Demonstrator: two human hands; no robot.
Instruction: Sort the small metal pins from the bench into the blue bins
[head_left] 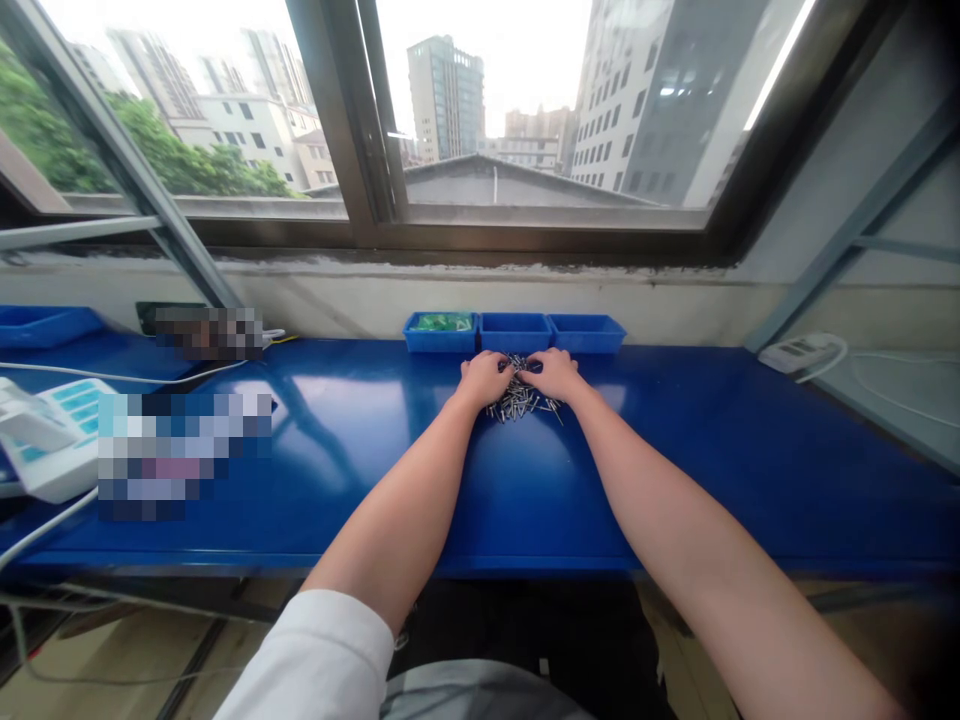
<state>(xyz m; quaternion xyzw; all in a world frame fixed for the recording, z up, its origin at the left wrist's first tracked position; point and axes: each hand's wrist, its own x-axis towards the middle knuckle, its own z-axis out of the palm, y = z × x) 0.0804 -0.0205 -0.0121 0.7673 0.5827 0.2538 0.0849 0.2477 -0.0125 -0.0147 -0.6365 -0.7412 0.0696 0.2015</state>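
Observation:
A loose pile of thin metal screws or pins (517, 400) lies on the blue table (375, 450). My left hand (486, 378) touches the pile's left side, its fingers curved inward. At the right side, my right hand (553, 376) is curved the same way, thumb toward the pile. Both hands meet the far part of the pile, close together. Whether any pieces are pinched between the fingers is too small to tell. Just behind the hands stand three joined blue bins: the left one (441, 343) holds green packets, and the middle (515, 345) and right (589, 345) ones show bare interiors.
A white device with teal keys (71, 420) stands at the left, beside a blurred patch. Another blue tray (45, 325) is at the far left. A white power strip (799, 352) with a cable lies at the right. Windows and a wall run behind the table.

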